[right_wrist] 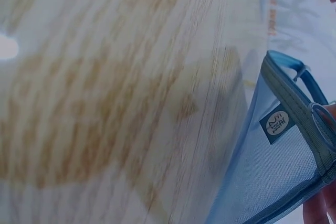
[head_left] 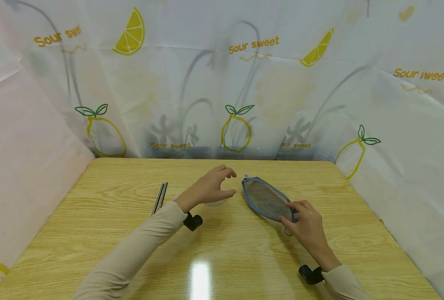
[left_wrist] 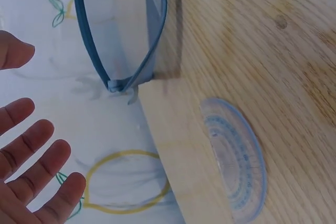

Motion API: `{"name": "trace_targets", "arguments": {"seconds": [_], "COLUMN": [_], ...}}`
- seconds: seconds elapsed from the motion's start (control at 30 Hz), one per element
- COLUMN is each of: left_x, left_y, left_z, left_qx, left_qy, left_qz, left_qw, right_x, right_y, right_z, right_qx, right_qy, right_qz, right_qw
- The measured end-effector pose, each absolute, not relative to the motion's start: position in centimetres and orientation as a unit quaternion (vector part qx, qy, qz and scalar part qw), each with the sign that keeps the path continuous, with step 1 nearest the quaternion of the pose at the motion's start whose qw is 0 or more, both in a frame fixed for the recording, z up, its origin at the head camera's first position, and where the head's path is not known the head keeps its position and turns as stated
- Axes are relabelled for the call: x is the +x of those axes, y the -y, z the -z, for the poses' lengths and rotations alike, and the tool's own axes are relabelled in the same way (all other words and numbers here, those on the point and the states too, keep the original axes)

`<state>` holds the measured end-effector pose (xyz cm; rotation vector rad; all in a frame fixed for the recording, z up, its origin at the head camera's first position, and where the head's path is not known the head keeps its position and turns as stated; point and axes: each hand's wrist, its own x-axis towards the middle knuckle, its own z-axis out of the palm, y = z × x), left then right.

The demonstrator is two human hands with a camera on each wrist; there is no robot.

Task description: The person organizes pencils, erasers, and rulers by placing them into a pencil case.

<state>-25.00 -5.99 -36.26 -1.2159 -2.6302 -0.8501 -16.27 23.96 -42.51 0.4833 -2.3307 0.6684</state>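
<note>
My right hand pinches the near end of a blue mesh zip pouch between thumb and fingers. The pouch's blue edges bow apart, and a small ring hangs by the thumb. In the right wrist view, a dark label with a pale round print shows on the pouch. My left hand hovers left of the pouch's far end, fingers apart and slightly bent, holding nothing. Under it lies a clear protractor, mostly hidden by the hand in the head view.
Two thin dark sticks with light stripes lie left of my left forearm. A bit of something pink peeks out beside the left wrist. The wooden table meets a lemon-print curtain at its back and sides.
</note>
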Motion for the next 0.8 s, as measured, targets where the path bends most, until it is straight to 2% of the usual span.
{"name": "trace_targets", "arguments": {"seconds": [0.3, 0.8], "left_x": [-26.1, -27.4], "left_y": [7.2, 8.9], "left_z": [37.3, 38.8], "left_qx": [-0.419, -0.394], "left_qy": [0.851, 0.863], "left_qz": [0.315, 0.313], "left_qw": [0.039, -0.04], "right_x": [-16.3, -16.4], "right_y": [-24.1, -24.2], "right_z": [42.4, 42.6], "right_qx": [0.185, 0.185], "right_qy": [0.89, 0.888], "right_qz": [-0.255, -0.259], "right_qw": [0.331, 0.332]}}
